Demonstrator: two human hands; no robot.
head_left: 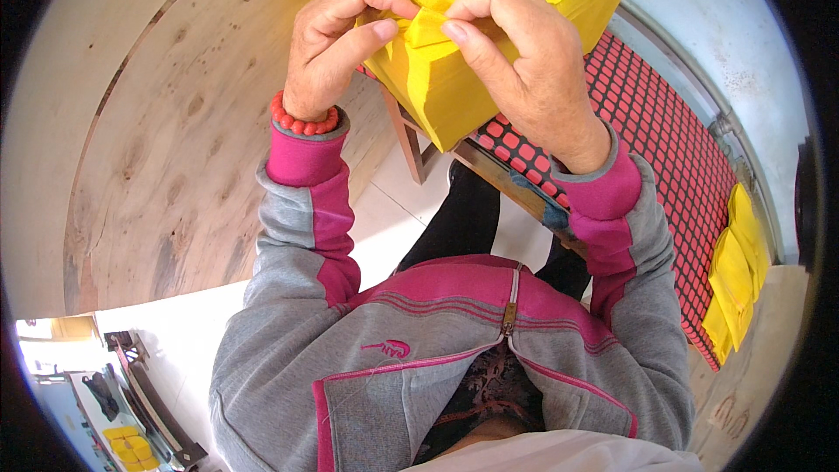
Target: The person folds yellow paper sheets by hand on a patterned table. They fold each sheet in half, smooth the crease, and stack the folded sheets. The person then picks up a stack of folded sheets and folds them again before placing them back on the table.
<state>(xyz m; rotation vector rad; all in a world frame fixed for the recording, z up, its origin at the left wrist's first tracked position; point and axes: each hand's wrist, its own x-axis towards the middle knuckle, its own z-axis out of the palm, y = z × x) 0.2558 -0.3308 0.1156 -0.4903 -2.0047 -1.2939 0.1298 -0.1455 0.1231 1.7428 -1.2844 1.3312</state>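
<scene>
Up at the top middle, a boxy yellow fabric bag (454, 96) lies with one corner pointing down toward me. My left hand (328, 39) pinches a folded bit of its edge between thumb and forefinger. Across from it, my right hand (529, 57) grips the same folded strip with thumb and fingers. Both hands are close together, and the yellow fabric stands up in a crumpled fold between them. Some fingertips of each hand are hidden behind the fabric.
Under and right of the bag runs a bench top with a red and black checked cover (647, 122). Folded yellow fabric (737, 271) lies at its far right end. A large wooden board (175, 149) fills the left. More yellow pieces (131, 446) sit at the lower left.
</scene>
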